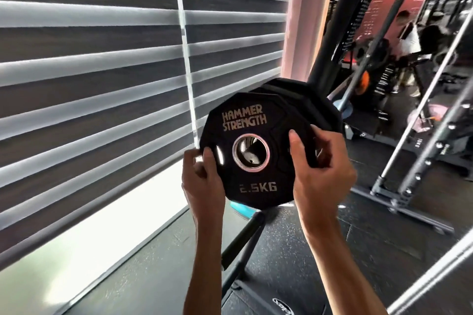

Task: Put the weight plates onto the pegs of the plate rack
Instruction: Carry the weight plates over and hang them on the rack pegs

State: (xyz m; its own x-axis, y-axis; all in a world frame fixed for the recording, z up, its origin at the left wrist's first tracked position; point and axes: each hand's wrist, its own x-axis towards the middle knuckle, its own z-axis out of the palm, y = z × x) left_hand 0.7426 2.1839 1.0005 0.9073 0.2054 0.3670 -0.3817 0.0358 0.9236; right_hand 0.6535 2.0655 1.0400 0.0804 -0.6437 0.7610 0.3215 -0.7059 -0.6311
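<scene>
Both hands hold a small black weight plate [256, 151] upright, its face turned toward the camera. The left hand [202, 181] grips the plate's lower left edge, thumb on the front face beside a grip slot and fingers curled behind the rim. The right hand [320, 169] clamps the right edge, thumb pressed on the face just right of the centre hole, fingers wrapped round the back. The plate is many-sided with flat edges, matte black rubber, stamped "HAMMER STRENGTH" in pale gold above the hole and "2.5KG" below it. A shiny metal ring lines the hole, and the rack peg [249, 157] shows through it, between the two thumbs. Directly behind the held plate, beyond the right fingers, larger black plates [294, 94] already hang against the dark rack post [332, 33].
</scene>
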